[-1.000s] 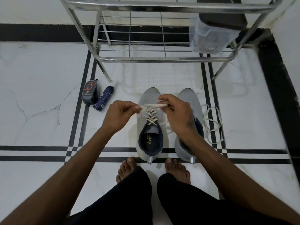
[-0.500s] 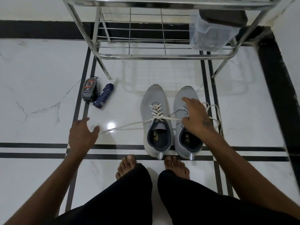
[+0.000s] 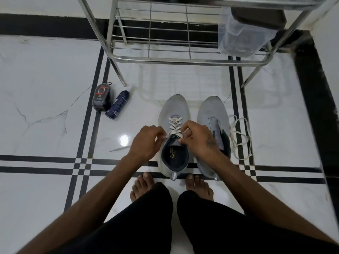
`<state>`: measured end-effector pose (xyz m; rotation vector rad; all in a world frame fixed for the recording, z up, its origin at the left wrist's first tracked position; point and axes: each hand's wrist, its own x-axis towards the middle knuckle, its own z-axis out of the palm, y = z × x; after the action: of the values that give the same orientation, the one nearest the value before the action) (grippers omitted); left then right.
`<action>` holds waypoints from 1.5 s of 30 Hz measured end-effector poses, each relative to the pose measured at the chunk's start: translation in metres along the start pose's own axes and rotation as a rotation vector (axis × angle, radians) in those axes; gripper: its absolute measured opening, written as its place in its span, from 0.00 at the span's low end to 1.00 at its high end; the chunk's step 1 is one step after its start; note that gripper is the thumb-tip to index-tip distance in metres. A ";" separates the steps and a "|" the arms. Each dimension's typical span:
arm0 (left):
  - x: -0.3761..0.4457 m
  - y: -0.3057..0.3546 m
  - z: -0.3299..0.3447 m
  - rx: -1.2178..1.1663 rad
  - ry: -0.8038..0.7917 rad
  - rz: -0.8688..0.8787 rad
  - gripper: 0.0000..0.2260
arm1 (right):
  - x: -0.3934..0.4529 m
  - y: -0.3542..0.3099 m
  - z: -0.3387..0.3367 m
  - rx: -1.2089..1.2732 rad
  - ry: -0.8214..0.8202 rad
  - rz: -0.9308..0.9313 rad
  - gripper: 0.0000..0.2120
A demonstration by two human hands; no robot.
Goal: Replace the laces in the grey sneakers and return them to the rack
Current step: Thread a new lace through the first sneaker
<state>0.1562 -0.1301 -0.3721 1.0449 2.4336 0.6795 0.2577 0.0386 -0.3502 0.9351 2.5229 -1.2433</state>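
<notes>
Both hands pinch lace ends at the laced left sneaker (image 3: 173, 114): left hand (image 3: 146, 142) at its 9 o'clock, right hand (image 3: 197, 139) at 3. Rack (image 3: 165, 59) at 12 o'clock.

The rack (image 3: 183, 60) stands beyond the two sneakers, its front rail low across the way and its legs slanting down to the floor (image 3: 45, 79) on either side. Between the rail and the toes of the left sneaker (image 3: 173, 109) and right sneaker (image 3: 212, 109) lies open floor. Left of the rack's left leg, a dark case (image 3: 101, 98) and a spray bottle (image 3: 117, 104) lie touching. A loose lace (image 3: 240, 136) sprawls just right of the right sneaker. On the rack's right end a clear bag (image 3: 238, 39) fills the shelf.
</notes>
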 end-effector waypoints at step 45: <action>-0.001 0.029 0.004 -0.565 0.248 -0.133 0.19 | 0.006 -0.026 0.020 0.770 0.020 0.026 0.06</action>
<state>0.1755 -0.1125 -0.3586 0.5936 2.2571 1.4098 0.2354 0.0143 -0.3479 1.0930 2.0154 -2.2595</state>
